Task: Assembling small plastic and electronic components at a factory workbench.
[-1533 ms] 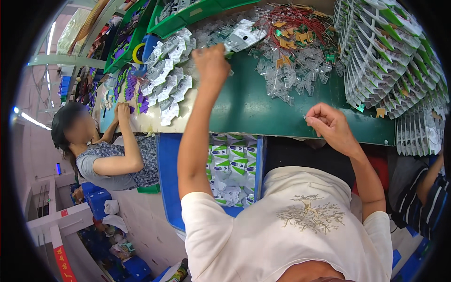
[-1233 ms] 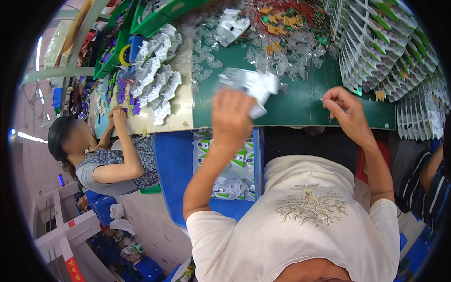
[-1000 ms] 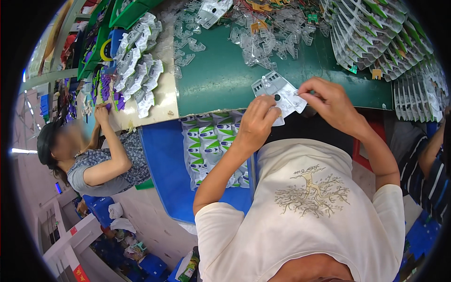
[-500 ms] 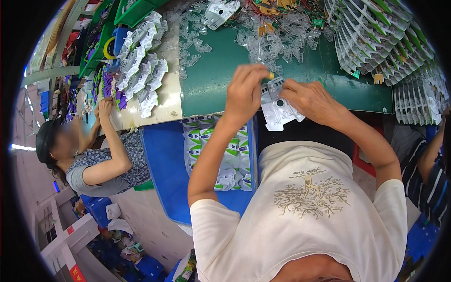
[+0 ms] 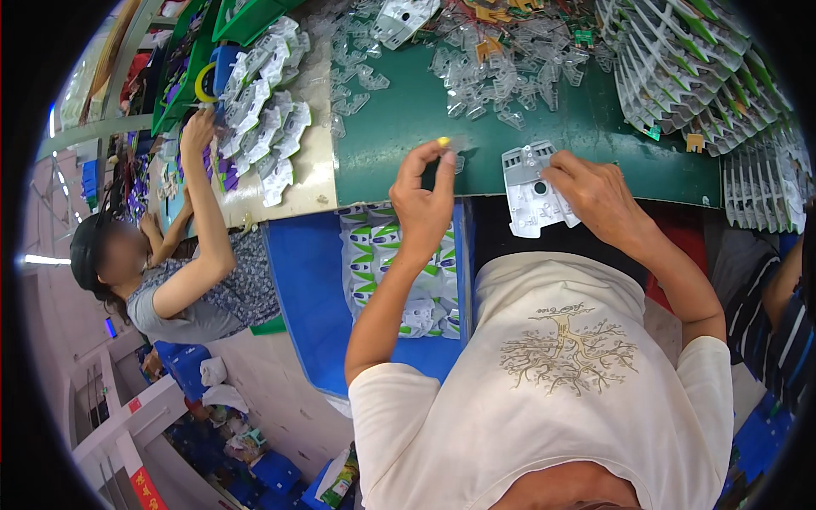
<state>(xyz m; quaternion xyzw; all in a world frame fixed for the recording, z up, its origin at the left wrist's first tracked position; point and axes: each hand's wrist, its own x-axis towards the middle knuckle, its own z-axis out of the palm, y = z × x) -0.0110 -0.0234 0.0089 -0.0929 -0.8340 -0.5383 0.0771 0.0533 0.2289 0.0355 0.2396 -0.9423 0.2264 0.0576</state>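
Note:
My right hand point(image 5: 599, 194) grips the right edge of a white-grey plastic housing point(image 5: 529, 191) with a round dark hole and slots along its top. The housing is tilted over the front edge of the green bench. To its left, my left hand point(image 5: 422, 194) is raised, thumb and index finger apart. A yellow piece point(image 5: 443, 142) shows at the index fingertip; whether it is worn or held is unclear. Beside the thumb is a small clear plastic piece point(image 5: 459, 164), apparently on the bench. Many similar clear plastic parts point(image 5: 501, 76) lie scattered farther back.
Stacked housings with green edges point(image 5: 680, 68) crowd the right side. More white housings point(image 5: 263, 119) lie at left, near a co-worker point(image 5: 187, 263). A blue bin point(image 5: 306, 297) with bagged parts stands below the bench edge. Another person's striped clothing point(image 5: 765, 331) shows at far right.
My left hand has moved left, away from the housing, its thumb and index finger now apart. My right hand and the housing shifted slightly right. The co-worker's one arm reached farther back.

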